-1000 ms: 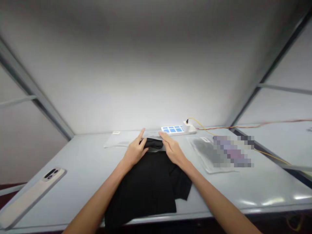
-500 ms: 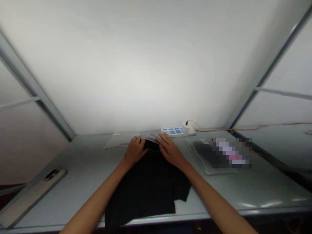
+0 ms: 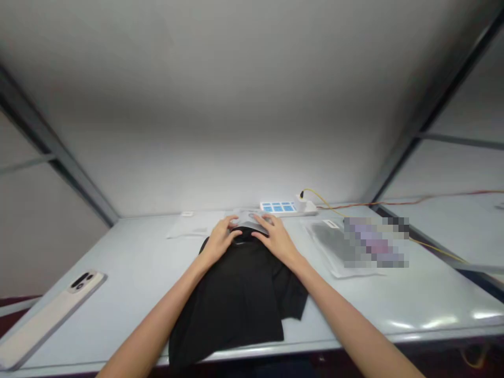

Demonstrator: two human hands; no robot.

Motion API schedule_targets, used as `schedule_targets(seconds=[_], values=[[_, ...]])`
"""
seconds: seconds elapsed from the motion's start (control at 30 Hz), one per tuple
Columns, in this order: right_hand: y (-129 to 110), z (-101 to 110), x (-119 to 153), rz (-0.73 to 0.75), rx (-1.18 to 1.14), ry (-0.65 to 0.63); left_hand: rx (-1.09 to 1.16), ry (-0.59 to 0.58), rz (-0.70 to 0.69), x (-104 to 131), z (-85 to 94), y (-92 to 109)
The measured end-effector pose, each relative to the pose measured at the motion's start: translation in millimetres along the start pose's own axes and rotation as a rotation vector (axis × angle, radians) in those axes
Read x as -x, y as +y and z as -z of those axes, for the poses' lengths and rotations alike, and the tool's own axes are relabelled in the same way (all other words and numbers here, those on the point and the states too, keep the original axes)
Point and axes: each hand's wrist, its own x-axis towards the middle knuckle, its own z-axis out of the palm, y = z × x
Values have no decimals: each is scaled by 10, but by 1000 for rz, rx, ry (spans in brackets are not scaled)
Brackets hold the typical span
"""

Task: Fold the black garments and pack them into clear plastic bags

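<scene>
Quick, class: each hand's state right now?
Left hand: partly curled at black garment; grip unclear.
Right hand: partly curled at the same garment; grip unclear.

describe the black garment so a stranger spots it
On the pale table, look between the left hand and right hand. The black garment spreads from there to the near edge. Unlike the dark bagged item at right, it lies mostly uncovered.

Fingers of left hand [image 3: 218, 241] and right hand [image 3: 280, 241] bent inward

The left index finger, stretched straight forward a second ago, is now curled at the clear plastic film [image 3: 244, 218]. The right fingers, then nearly straight, have been bent too, and the thumbs are now turned towards each other. Less of the black folded cloth [image 3: 243, 232] is left exposed between the hands. The wall [image 3: 236, 131], brightly lit half a second ago, is dimmed.
</scene>
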Motion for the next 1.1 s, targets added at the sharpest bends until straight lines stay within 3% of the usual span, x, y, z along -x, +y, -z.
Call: schedule_targets(seconds=[0.33, 0.5, 0.67, 0.8, 0.97, 1.1], values=[[-126, 62, -30, -142, 139, 7, -120, 47, -7, -82, -57, 216], [-100, 86, 1, 29, 102, -1, -94, 23, -21, -73, 40, 175], [68, 177, 28, 91, 19, -174, -18, -131, -85, -45, 215, 37], [242, 246, 20, 109, -66, -294, -42, -171, -59, -47, 172, 7], [210, 154, 7, 85, -67, -193, -170, -88, 41, -85, -32, 119], [103, 72, 0, 8, -30, -90, -266, -12, 102, -111, -77, 199]])
